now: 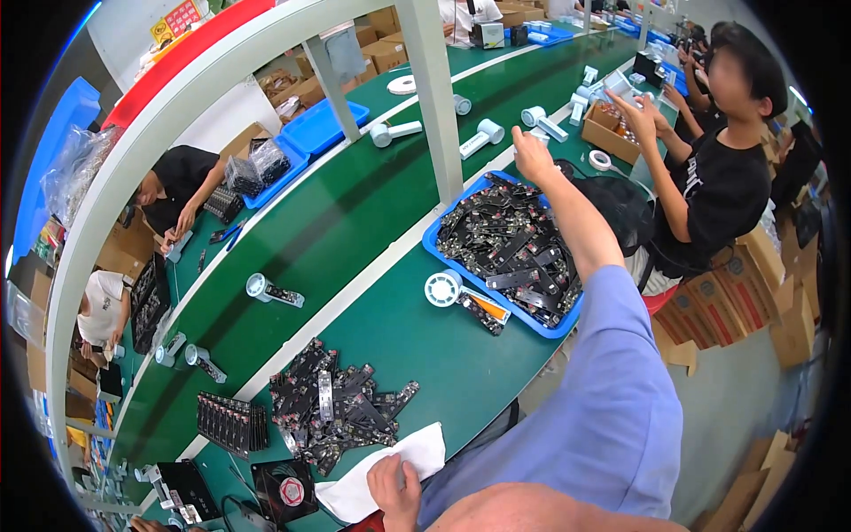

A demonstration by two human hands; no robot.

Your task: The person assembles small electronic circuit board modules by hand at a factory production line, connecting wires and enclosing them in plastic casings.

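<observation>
Well forward, the right hand [534, 156] hangs outstretched; the left hand [395, 489] curls by white cloth [421, 449]; both grips unclear.

The green surface [479, 377] carries a blue plastic tray [560, 332], a pale-blue fan housing [442, 290], heaped black circuit boards [341, 403] and a white cloth [420, 449].

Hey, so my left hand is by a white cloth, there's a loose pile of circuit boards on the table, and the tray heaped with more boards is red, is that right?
Not quite: the tray is blue, not red, as the head view shows. Your left hand, white cloth and loose pile are as you said.
</observation>
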